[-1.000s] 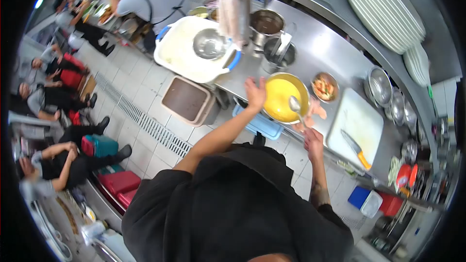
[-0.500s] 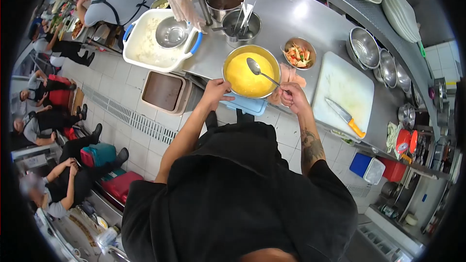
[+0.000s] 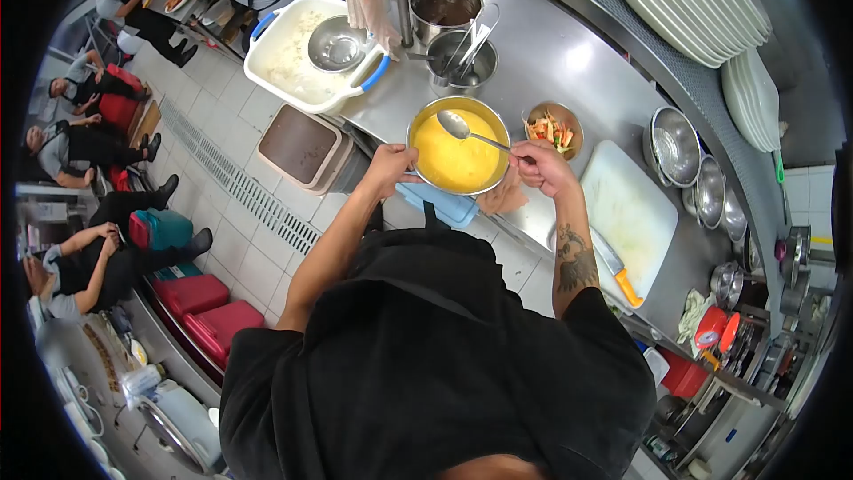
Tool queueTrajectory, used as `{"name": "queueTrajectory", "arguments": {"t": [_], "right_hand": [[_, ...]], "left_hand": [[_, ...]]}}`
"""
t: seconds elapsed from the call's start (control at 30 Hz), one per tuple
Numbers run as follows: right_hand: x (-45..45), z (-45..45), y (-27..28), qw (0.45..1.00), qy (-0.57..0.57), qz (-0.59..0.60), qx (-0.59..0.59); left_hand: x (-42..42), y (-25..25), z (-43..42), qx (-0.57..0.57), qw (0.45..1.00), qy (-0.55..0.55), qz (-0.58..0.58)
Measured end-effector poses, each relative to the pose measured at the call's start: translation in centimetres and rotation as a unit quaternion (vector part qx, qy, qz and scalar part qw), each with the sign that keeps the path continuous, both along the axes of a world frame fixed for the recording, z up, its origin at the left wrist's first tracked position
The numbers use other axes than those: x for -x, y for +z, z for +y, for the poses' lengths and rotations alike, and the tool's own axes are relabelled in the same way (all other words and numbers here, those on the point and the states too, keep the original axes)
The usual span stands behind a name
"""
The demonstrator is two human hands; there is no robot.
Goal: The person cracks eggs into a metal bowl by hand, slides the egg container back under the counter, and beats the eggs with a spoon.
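A round metal bowl (image 3: 459,188) of yellow liquid is at the counter's front edge. My left hand (image 3: 389,169) grips its left rim, fingers closed. My right hand (image 3: 541,167) is closed on the handle of a metal spoon (image 3: 453,124), whose head is over the yellow liquid. Beside the bowl, partly under my right hand, lies a pinkish cloth-like piece (image 3: 506,196). Behind my right hand stands a small bowl of red and white food pieces (image 3: 553,130). A white cutting board (image 3: 631,204) with an orange-handled knife (image 3: 626,287) lies to the right.
A white tub (image 3: 289,53) with blue handles holds a metal bowl at the left. Metal pots (image 3: 447,9) stand behind the yellow bowl. Stacked plates (image 3: 684,0) and nested steel bowls (image 3: 675,147) are at the right. Several people sit or work at the far left.
The view has shifted. Since the earliest frame, my left hand has gone from spread beside the bowl to gripping its rim, and the spoon head has moved to the bowl's far side.
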State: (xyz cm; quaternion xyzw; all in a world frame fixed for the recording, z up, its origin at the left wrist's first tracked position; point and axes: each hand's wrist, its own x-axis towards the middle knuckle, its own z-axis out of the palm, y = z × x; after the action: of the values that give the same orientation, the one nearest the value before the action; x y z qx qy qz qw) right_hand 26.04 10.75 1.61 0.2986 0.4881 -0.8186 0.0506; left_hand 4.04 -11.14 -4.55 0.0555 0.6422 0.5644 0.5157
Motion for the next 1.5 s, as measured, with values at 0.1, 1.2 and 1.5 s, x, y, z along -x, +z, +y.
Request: {"name": "queueTrajectory", "arguments": {"t": [0.1,1.2,1.5], "right_hand": [[1.0,1.5,1.4,0.989,0.037,-0.042,-0.137],[13.2,10.4,7.4,0.6,0.184,-0.073,-0.775],[20.4,11.8,0.1,0.722,0.123,-0.224,-0.643]], "left_hand": [[0.0,-0.1,-0.3,-0.001,1.0,-0.002,-0.007],[0.1,-2.0,-0.8,-0.038,0.998,0.022,-0.037],[-2.4,-1.2,-1.7,-0.01,0.994,0.104,-0.005]]}}
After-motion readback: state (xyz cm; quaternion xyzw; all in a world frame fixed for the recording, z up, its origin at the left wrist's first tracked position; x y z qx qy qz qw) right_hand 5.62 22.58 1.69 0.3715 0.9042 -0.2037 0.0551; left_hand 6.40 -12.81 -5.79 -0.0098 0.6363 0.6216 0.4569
